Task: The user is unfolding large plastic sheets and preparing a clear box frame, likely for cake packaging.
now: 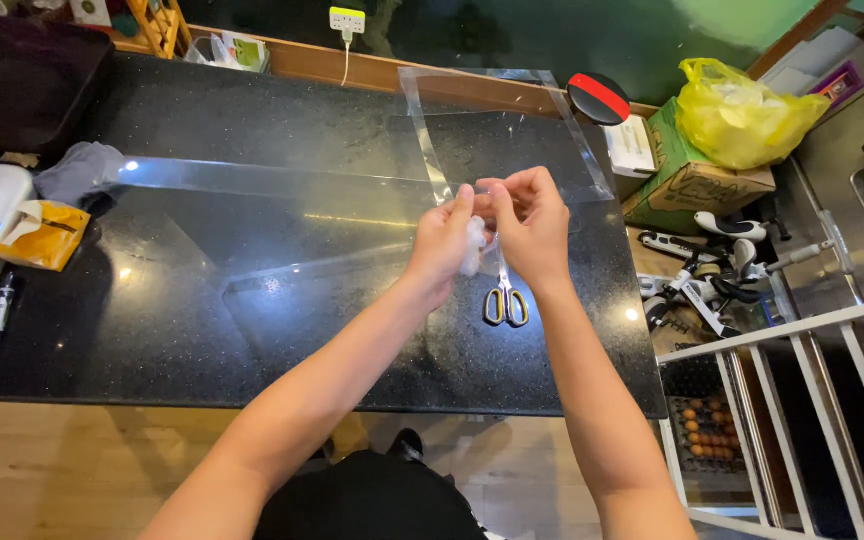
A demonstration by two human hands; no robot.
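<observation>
We see the left hand [442, 240] and right hand [530, 225] both pinching a white wad [473, 243]; scissors [504, 295] at 6 o'clock on the black worktop [252, 130].

- brown cardboard box with green print [697, 180], at two o'clock
- bulging yellow plastic bag [742, 112], atop that box
- flat orange paper packet [44, 235], at nine o'clock
- small green-and-white pouch [243, 49], at eleven o'clock

**The room around my desk**

I am standing at a black speckled desk [202, 330] that is catching glints of overhead light. Wooden floor [62, 460] is showing below, a dark green wall [512, 35] is running behind, and a white railing [802, 370] is standing to my right.
</observation>
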